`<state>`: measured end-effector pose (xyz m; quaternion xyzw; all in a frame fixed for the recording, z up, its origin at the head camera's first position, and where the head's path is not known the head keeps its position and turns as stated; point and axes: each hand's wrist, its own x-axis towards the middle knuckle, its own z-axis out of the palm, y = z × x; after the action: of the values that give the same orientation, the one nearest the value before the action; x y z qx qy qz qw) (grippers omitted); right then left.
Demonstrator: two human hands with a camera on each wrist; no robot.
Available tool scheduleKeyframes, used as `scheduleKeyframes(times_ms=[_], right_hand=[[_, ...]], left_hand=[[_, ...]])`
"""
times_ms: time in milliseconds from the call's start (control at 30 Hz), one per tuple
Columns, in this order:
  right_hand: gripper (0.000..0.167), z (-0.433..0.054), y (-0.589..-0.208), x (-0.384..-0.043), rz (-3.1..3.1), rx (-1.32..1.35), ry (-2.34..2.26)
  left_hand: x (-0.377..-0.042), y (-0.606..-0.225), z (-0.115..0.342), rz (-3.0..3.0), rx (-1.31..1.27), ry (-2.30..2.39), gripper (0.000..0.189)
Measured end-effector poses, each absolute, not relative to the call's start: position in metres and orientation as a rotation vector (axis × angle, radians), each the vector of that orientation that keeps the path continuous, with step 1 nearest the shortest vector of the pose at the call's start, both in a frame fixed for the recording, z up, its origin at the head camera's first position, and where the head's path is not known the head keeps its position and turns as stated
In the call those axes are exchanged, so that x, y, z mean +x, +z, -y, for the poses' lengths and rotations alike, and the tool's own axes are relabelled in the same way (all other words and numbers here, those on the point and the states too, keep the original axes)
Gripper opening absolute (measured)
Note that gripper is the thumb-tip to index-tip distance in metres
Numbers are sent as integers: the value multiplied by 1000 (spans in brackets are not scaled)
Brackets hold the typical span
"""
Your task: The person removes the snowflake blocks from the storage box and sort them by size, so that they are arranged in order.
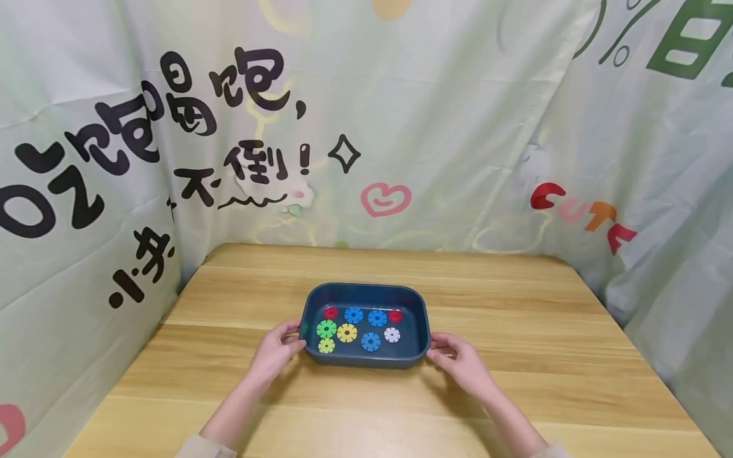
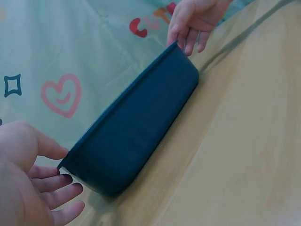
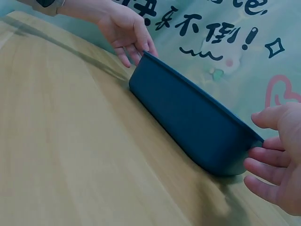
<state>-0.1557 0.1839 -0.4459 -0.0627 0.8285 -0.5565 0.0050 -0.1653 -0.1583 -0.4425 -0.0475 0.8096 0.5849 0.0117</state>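
Observation:
A dark blue plastic tray [image 1: 366, 364] is in the middle of the head view, with its long side towards me. Flat notched plastic discs lie apart on its floor: a yellow disc [image 1: 347, 333], a white disc [image 1: 392, 334], a green disc [image 1: 326, 329] and several others in blue, red and lime. My left hand [image 1: 276, 350] holds the tray's left end, thumb at the rim and forefinger under it in the left wrist view. At the opposite end, my right hand [image 1: 462, 364] holds the rim similarly. Whether the tray's base touches the table cannot be told.
The wooden table [image 1: 366, 407] extends around the tray on all sides. Behind it and along both sides hangs a pale printed curtain [image 1: 435, 127] with lettering and a pink heart.

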Motion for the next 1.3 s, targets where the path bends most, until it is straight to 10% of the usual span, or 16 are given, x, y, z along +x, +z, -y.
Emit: scheduleKeyframes(times_ms=[633,1300], right_hand=[[41,-198,-445,-135,-2580,-326,-1674],[36,-213,-407,-190,-2577,-363,-1709]], left_hand=[[-147,-444,160,-2632,-39,1718,40],[-163,-454,163,-2662,207,1530,94]])
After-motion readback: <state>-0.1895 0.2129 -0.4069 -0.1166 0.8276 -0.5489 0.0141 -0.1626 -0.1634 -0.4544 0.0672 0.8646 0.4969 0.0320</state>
